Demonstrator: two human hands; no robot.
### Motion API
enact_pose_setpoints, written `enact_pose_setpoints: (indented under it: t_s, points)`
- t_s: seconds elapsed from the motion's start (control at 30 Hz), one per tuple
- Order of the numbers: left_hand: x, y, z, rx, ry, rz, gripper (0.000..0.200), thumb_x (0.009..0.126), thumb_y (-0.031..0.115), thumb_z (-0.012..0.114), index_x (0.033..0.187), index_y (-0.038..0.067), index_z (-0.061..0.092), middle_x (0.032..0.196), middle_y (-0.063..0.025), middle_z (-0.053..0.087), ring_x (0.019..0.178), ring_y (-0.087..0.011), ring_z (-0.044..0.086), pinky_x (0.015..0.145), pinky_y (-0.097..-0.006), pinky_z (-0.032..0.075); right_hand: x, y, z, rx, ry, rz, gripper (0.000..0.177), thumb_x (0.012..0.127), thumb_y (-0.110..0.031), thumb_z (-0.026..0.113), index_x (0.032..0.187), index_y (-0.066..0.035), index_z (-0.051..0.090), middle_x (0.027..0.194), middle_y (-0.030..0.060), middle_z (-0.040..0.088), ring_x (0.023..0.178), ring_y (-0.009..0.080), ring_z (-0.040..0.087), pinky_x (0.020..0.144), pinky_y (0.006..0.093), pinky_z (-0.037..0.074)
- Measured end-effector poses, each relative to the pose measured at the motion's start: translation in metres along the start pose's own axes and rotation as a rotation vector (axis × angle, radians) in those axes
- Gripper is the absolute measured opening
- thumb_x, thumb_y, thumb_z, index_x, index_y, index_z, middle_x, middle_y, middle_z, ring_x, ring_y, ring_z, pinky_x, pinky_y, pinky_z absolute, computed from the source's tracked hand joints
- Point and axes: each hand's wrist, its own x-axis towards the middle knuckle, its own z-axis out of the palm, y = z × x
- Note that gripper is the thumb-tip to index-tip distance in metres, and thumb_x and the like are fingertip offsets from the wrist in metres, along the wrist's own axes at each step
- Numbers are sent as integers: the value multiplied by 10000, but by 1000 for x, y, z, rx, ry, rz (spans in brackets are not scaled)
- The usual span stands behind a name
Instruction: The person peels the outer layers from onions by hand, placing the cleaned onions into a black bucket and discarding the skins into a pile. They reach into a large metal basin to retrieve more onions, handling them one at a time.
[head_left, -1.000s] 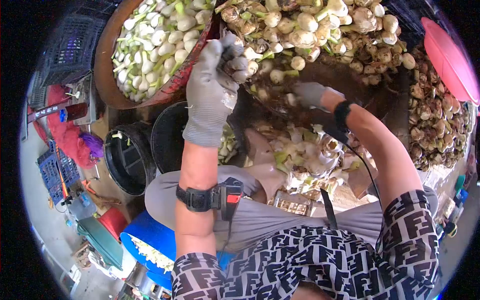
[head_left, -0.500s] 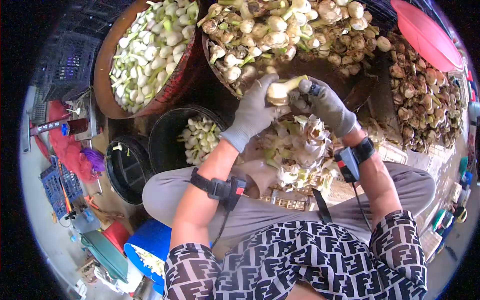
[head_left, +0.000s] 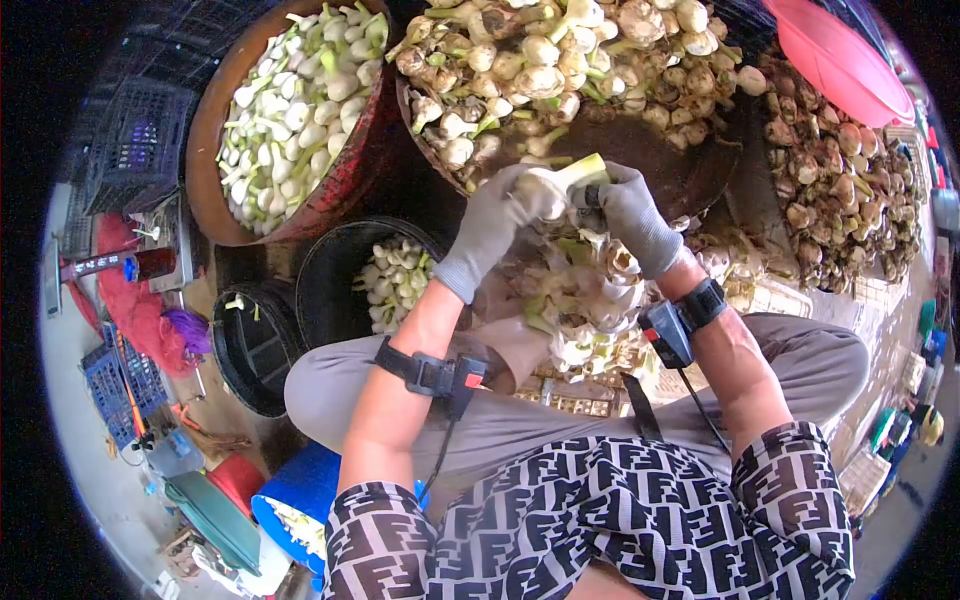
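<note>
In front of me a pale garlic bulb (head_left: 545, 194) with a short, cut green-white stem is gripped by my gloved left hand (head_left: 492, 222). The stem points up and to the right. My gloved right hand (head_left: 640, 222) curls its fingers against the bulb's right side, below the stem. A small dark piece (head_left: 592, 196) sits at the right fingers; I cannot make out whether it is worn or held. Under both hands lies a heap of peeled garlic skins (head_left: 590, 290). Beyond them stands a wide round pan (head_left: 640, 160) heaped with unpeeled, dirty garlic bulbs (head_left: 540, 70).
A large rusty-red tub (head_left: 215, 190) of clean bulbs stands at the upper left. Nearer are a black bucket (head_left: 325, 280) with peeled garlic and another black container (head_left: 235, 360). More dirty garlic (head_left: 850, 200) and a pink basin (head_left: 845, 65) are at the right.
The bulb has turned, with its stem end tilting up more. My right hand has moved a little left and down, and my left hand slightly left. The view has shifted slightly.
</note>
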Motion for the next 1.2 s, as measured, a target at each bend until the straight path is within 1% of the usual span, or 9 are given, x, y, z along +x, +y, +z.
enact_pose_setpoints:
  t_s: [0.13, 0.33, 0.43, 0.57, 0.67, 0.7, 0.83, 1.0, 1.2]
  points:
    - [-2, 12, -11, -696, -210, -441, 318, 896, 396, 464, 856, 109, 595, 754, -14, 587, 677, -102, 532, 683, -241, 448, 2, 13, -4, -296, 29, -161, 269, 769, -73, 613, 1014, 34, 593, 789, 41, 629, 683, 111, 588, 634, 232, 482]
    - [3, 4, 2, -76, 144, -118, 441, 867, 457, 491, 949, 32, 577, 694, -26, 592, 488, -97, 535, 402, -194, 447, -5, -1, 1, -62, -83, -62, 267, 777, -33, 591, 1036, 34, 583, 869, 13, 628, 755, 94, 579, 689, 214, 475]
    - [0, 28, 5, -540, 297, -492, 460, 868, 476, 477, 901, 32, 595, 626, -51, 589, 368, -116, 489, 355, -223, 415, -16, 4, 0, -270, -168, -323, 268, 765, -17, 592, 1029, 28, 579, 892, 9, 617, 774, 78, 566, 689, 208, 473]
    - [13, -29, -13, -154, 315, -104, 485, 835, 488, 539, 824, 8, 609, 595, -6, 589, 526, -125, 572, 491, -243, 436, -22, 2, 7, -319, -200, -434, 241, 775, -18, 557, 1014, 18, 567, 876, 6, 612, 748, 69, 552, 685, 217, 474]
    - [7, 10, -23, 375, 487, -141, 465, 791, 488, 601, 830, 25, 618, 608, -16, 587, 567, -153, 569, 573, -277, 451, -21, 2, 11, -32, -117, -171, 201, 787, -35, 535, 976, 12, 583, 862, 9, 610, 743, 70, 545, 675, 218, 466]
    - [7, 15, -23, 145, 449, -162, 437, 760, 499, 628, 797, 63, 629, 627, -56, 603, 566, -185, 573, 573, -304, 455, -20, 1, 12, 124, -84, -38, 188, 789, -41, 530, 960, 10, 590, 856, 10, 609, 742, 72, 543, 673, 218, 463]
    - [3, 25, -10, 682, 258, -52, 359, 739, 373, 695, 862, 41, 637, 737, -98, 637, 678, -163, 601, 653, -302, 468, -20, 0, 14, -185, -87, -198, 167, 786, -58, 539, 930, -3, 605, 846, 23, 614, 734, 84, 551, 662, 220, 454]
    - [5, 8, -23, 376, 97, 25, 153, 768, 125, 675, 864, 24, 613, 810, -59, 646, 775, -126, 599, 723, -274, 472, -11, -1, -18, -19, -158, -272, 171, 761, 21, 562, 927, 17, 603, 870, 53, 634, 756, 114, 592, 664, 247, 478]
    - [12, 12, -38, 19, -254, 325, 140, 763, -14, 634, 886, 17, 577, 969, -49, 614, 918, -130, 564, 838, -272, 450, -28, -25, -57, -672, 130, -619, 127, 780, -95, 600, 863, -6, 637, 823, 59, 660, 743, 126, 614, 693, 247, 486]
